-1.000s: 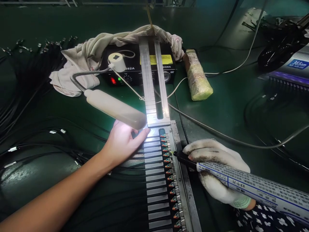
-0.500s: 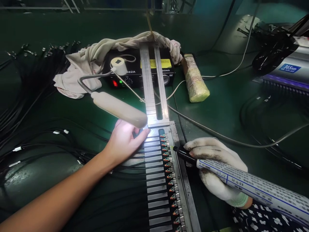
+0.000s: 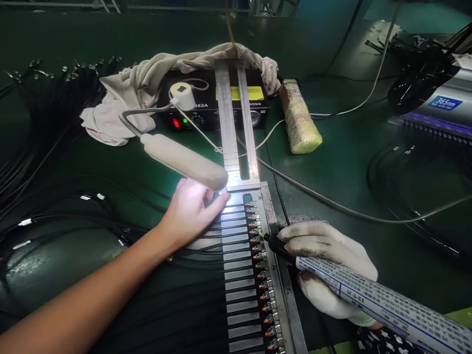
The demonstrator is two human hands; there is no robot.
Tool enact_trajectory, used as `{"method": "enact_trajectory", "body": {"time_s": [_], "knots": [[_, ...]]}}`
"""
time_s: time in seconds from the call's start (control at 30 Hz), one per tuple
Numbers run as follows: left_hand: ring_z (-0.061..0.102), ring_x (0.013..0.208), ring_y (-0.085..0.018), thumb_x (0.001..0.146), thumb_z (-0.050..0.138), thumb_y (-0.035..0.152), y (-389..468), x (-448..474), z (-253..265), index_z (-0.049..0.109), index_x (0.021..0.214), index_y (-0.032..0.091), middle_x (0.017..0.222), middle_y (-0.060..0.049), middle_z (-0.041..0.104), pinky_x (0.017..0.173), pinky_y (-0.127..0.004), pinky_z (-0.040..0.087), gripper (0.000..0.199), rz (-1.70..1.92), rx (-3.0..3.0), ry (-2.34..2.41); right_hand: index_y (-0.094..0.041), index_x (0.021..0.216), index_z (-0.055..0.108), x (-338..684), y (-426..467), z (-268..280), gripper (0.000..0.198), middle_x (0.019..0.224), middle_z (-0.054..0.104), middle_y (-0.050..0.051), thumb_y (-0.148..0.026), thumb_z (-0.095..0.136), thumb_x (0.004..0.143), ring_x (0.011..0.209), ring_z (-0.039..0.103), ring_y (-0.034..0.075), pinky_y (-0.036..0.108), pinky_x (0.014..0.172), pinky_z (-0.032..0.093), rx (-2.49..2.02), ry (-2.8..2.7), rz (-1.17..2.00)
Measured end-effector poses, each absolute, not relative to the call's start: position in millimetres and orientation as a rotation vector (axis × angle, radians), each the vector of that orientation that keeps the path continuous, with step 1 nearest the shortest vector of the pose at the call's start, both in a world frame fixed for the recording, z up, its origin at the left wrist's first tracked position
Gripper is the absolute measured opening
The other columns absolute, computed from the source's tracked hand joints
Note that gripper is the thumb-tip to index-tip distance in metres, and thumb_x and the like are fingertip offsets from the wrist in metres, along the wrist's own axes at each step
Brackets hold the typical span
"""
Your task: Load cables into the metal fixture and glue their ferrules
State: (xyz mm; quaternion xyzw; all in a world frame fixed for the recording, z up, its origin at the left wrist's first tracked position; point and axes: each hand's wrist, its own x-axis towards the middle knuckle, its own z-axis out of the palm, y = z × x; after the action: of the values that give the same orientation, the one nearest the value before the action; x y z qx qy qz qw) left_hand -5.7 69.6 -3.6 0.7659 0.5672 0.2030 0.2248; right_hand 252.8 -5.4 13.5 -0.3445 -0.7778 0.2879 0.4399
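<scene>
My left hand [image 3: 197, 212] is bare and lies at the far end of a slotted metal jig [image 3: 241, 282]. Its thumb is stretched onto the plate, and the other fingers are partly hidden behind a white lamp head [image 3: 186, 162]. In my right hand [image 3: 332, 260], inside a stained white glove, is a long glue tube [image 3: 372, 295] with printed text and a black nozzle [image 3: 278, 248]. The nozzle's tip is close to a row of small cable connectors [image 3: 261, 255] along the jig's right side. Black cables [image 3: 206, 250] run left from them.
Behind the jig, a black control box [image 3: 210, 115] sits with a twisted cloth [image 3: 147, 73] over it. To its right lies a wrapped block [image 3: 301, 118]. A silver 365nm lamp unit [image 3: 448, 103] is at far right. Bundled cables [image 3: 55, 113] spread at left; a grey cord [image 3: 332, 201] crosses the table.
My right hand has moved the nozzle slightly nearer to me along the connector row. My left hand stays at the same spot on the jig. The whole view has shifted a little.
</scene>
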Motion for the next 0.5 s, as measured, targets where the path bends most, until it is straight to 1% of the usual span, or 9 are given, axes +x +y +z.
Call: {"method": "enact_trajectory", "body": {"time_s": [0.33, 0.5], "knots": [[0.046, 0.070, -0.020, 0.086, 0.054, 0.041, 68.6, -5.9, -2.9, 0.061, 0.086, 0.018, 0.067, -0.001, 0.048, 0.071, -0.036, 0.038, 0.024, 0.565, 2.105, 1.572, -0.012, 0.102, 0.066, 252.9, -5.1, 17.0, 0.029, 0.102, 0.066, 0.009, -0.018, 0.066, 0.073, 0.094, 0.068, 0.021, 0.032, 0.082, 0.060, -0.867, -1.943, 0.716], [0.045, 0.070, -0.020, 0.086, 0.054, 0.043, 68.9, -6.7, -3.4, 0.062, 0.086, 0.019, 0.067, -0.001, 0.048, 0.068, -0.035, 0.038, 0.026, 0.555, 2.096, 1.579, -0.011, 0.098, 0.067, 252.1, -4.4, 17.6, 0.026, 0.098, 0.067, 0.009, -0.017, 0.065, 0.073, 0.092, 0.068, 0.020, 0.031, 0.080, 0.061, -0.874, -1.921, 0.702]]}}
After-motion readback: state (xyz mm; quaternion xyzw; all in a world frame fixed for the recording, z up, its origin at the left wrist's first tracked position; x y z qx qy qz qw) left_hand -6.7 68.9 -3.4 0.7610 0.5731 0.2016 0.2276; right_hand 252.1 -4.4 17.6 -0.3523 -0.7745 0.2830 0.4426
